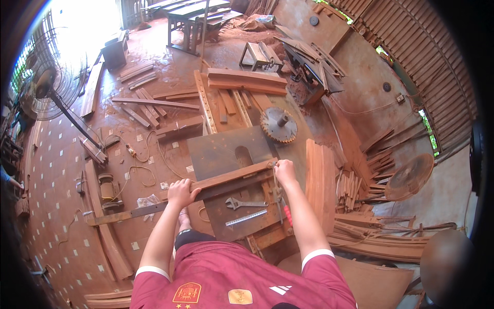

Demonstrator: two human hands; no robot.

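A: Begin with the largest. Can see what?

B: Can see a tiled floor (pixel 62 170), coated in reddish dust and strewn with planks (pixel 154 105). In the middle, note a dark metal saw table (pixel 211 149) with an oblong slot (pixel 244 154) in the top.

A: Next size down?

B: At the left, log a pedestal fan (pixel 47 85) with a round wire cage. To the right of the table, log a thick reddish timber (pixel 320 185).

A: And across the tabletop?

B: Record a long wooden bar (pixel 231 176), lying aslant from left to right. Along the near side, record a dark metal strip (pixel 139 211), running out past the table's left edge. Cannot tell whether joined.

A: Beyond the bar?

B: Near the far right corner, note a toothed circular saw blade (pixel 272 133), face up, with a dark cylindrical piece (pixel 282 120) at the centre.

A: Hands?

B: Find the left hand (pixel 182 194) clamped over the wooden bar, thumb pointing right. Find the right hand (pixel 286 172) curled at the bar's right end. Cannot tell whether clamped on wood or on a metal fitting there.

A: Smallest?

B: Just below the right hand, list a red-handled tool (pixel 287 215), kind unclear. On the near tabletop, list an adjustable wrench (pixel 246 204), head to the left; nearer still, a white ruler (pixel 246 218), aslant.
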